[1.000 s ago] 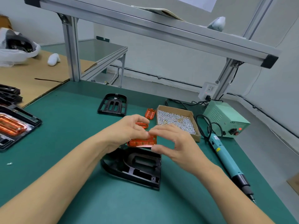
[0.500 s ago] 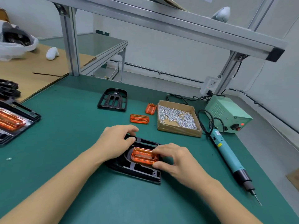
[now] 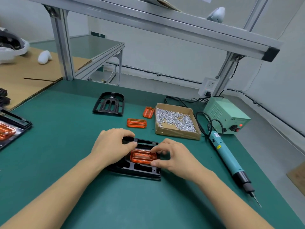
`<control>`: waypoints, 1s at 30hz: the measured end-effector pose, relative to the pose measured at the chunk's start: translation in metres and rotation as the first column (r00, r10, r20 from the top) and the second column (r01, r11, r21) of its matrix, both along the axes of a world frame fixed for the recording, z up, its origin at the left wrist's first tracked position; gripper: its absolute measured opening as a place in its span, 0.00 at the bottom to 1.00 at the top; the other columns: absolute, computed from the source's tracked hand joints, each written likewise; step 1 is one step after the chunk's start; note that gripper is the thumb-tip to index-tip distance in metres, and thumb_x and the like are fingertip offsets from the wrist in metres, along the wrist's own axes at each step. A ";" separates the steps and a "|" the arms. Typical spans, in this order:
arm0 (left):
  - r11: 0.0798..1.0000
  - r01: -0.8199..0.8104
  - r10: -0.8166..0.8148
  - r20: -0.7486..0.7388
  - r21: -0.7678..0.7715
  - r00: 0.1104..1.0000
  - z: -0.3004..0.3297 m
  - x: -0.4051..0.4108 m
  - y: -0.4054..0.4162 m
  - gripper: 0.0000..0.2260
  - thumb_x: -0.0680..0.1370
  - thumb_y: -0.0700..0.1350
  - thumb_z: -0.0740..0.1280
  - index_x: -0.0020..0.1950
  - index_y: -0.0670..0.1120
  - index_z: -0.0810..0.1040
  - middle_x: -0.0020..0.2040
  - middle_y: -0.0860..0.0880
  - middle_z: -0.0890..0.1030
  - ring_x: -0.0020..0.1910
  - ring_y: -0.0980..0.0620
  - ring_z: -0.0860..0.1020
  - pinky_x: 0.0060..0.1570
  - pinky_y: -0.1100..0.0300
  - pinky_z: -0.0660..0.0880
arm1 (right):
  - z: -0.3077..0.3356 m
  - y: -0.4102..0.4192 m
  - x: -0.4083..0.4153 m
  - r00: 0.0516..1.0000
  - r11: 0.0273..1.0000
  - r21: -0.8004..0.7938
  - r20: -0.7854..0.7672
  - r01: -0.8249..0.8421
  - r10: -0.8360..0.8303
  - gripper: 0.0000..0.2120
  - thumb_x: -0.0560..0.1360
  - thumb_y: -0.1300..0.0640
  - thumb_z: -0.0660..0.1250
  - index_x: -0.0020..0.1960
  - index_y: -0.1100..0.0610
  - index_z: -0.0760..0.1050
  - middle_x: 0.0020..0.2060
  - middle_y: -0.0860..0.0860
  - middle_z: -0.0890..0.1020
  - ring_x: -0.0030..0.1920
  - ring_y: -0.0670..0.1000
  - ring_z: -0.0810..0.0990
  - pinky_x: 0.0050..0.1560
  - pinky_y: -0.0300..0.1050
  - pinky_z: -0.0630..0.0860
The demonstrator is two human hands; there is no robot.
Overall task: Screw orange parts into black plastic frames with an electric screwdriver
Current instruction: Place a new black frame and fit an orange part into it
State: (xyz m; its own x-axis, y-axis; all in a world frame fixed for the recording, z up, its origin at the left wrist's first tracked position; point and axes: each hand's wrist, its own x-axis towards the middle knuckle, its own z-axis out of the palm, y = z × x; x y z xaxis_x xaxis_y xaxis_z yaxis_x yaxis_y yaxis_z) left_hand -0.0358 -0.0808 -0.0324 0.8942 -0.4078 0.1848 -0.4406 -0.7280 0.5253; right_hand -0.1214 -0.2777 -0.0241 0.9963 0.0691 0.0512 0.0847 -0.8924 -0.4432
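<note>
- An orange part (image 3: 143,156) is seated in the opening of a black frame (image 3: 140,170) that lies flat on the green worktop (image 3: 66,146), near its middle.
- The orange part is pinched at its right end by the right hand (image 3: 175,156), the fingers curled over its far edge and the thumb set against its near corner.
- The black frame is held by the left hand (image 3: 112,146), its fingers bent over the frame's far left edge and the thumb laid beside the orange part.
- Two more orange parts are seen beyond the frame: one (image 3: 136,123) lying flat, another (image 3: 148,111) just beside a cardboard box (image 3: 177,134) of small screws (image 3: 175,119).
- A second black frame (image 3: 109,104) is placed further back.
- A blue electric screwdriver (image 3: 229,159) is laid on the worktop to the right, well apart from both hands, with its cable led to a green power box (image 3: 226,115).
- At the left edge a stack of black frames (image 3: 18,123) with an orange part fitted is partly cut off.
</note>
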 end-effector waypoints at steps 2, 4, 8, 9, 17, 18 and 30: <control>0.999 -0.007 0.007 -0.006 0.048 1.000 0.000 -0.001 -0.002 0.20 0.71 0.60 0.69 0.61 0.57 0.77 0.60 0.56 0.79 0.61 0.53 0.73 0.62 0.55 0.66 | -0.001 -0.001 0.001 1.000 0.998 0.057 -0.015 0.010 -0.009 0.18 0.70 0.46 0.75 0.59 0.46 0.80 0.45 0.41 0.73 0.45 0.39 0.72 0.53 0.40 0.71; 0.994 -0.014 0.012 0.017 0.107 1.000 0.000 -0.002 -0.005 0.22 0.70 0.61 0.69 0.62 0.58 0.76 0.61 0.56 0.78 0.61 0.53 0.72 0.62 0.55 0.65 | -0.001 -0.002 0.001 1.000 0.998 0.060 -0.027 0.003 -0.002 0.18 0.70 0.46 0.74 0.59 0.46 0.79 0.45 0.42 0.74 0.46 0.40 0.72 0.54 0.40 0.71; 0.994 -0.004 0.006 -0.021 0.113 1.000 0.001 0.002 -0.006 0.20 0.72 0.59 0.69 0.62 0.56 0.77 0.60 0.56 0.79 0.61 0.53 0.73 0.62 0.55 0.67 | 0.004 -0.020 -0.003 0.992 0.992 0.086 0.084 0.092 -0.099 0.20 0.73 0.45 0.72 0.63 0.46 0.76 0.48 0.42 0.75 0.47 0.40 0.73 0.52 0.35 0.68; 0.998 0.007 -0.003 -0.059 0.066 0.998 0.004 0.004 -0.006 0.19 0.72 0.58 0.70 0.61 0.55 0.78 0.59 0.57 0.79 0.60 0.54 0.74 0.62 0.55 0.69 | 0.006 -0.029 -0.005 0.977 0.984 0.090 0.132 0.154 -0.165 0.19 0.73 0.47 0.71 0.63 0.47 0.76 0.48 0.43 0.75 0.46 0.40 0.73 0.51 0.35 0.68; 0.991 0.092 -0.094 -0.015 -0.100 0.995 0.042 0.041 -0.054 0.06 0.75 0.47 0.69 0.50 0.52 0.84 0.48 0.54 0.84 0.51 0.53 0.79 0.56 0.56 0.73 | 0.015 -0.112 -0.034 0.709 0.684 -0.188 0.167 0.705 -0.685 0.21 0.78 0.51 0.67 0.68 0.57 0.71 0.56 0.55 0.74 0.57 0.57 0.74 0.53 0.49 0.71; 0.991 0.113 -0.114 -0.002 -0.065 0.994 0.043 0.045 -0.067 0.06 0.76 0.46 0.68 0.50 0.52 0.84 0.49 0.53 0.84 0.51 0.52 0.79 0.56 0.56 0.73 | 0.014 -0.116 -0.036 0.684 0.645 -0.241 0.147 0.725 -0.714 0.21 0.78 0.50 0.66 0.67 0.58 0.71 0.57 0.56 0.73 0.57 0.57 0.73 0.52 0.49 0.71; 0.844 0.111 -0.146 0.027 0.524 0.989 0.036 0.078 -0.155 0.09 0.70 0.35 0.61 0.35 0.48 0.74 0.35 0.52 0.77 0.40 0.50 0.75 0.66 0.46 0.56 | 0.011 -0.132 -0.045 0.602 0.595 -0.330 -0.094 0.733 -0.793 0.25 0.74 0.40 0.65 0.67 0.51 0.67 0.54 0.52 0.75 0.51 0.54 0.77 0.43 0.44 0.70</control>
State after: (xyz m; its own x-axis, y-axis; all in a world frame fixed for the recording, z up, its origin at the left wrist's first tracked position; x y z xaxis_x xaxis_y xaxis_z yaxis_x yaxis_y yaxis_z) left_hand 0.0424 -0.2362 0.0036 0.8207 -0.5704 -0.0324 -0.5684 -0.8210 0.0539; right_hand -0.1661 -0.4102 -0.0136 0.6668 -0.7421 -0.0681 -0.7434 -0.6560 -0.1302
